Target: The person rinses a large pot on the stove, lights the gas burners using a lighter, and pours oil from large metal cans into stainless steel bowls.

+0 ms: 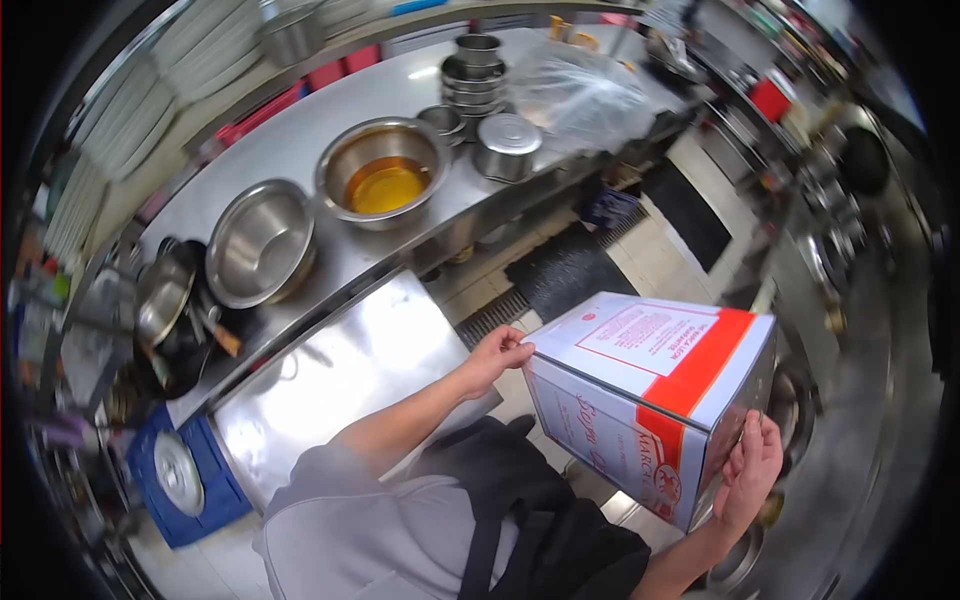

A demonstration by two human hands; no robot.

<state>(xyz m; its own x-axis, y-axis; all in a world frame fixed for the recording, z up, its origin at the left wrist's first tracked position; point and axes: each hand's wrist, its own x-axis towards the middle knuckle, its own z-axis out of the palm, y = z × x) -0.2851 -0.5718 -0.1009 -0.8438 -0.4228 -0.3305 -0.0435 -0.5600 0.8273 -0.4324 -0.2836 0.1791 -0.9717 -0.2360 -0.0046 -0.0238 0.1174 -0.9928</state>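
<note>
A large rectangular oil tin (590,400), white with red bands and printed lettering, is tilted on its side in front of my body. My left hand (497,360) grips a corner at its left end, thumb on the upper edge. At the opposite end, my right hand (745,470) is closed over the bare metal face and lower edge. On the counter beyond, a steel bowl (330,170) contains amber liquid (388,187). Left of it stands a second steel bowl (262,245) with nothing seen inside.
A lidded pot (508,148), stacked steel containers (473,85) and a clear plastic bag (580,100) stand on the steel counter (210,170). Pans (165,295) crowd its left end. A lower steel surface (330,370) lies at my left, and cooking equipment (830,250) lines the right.
</note>
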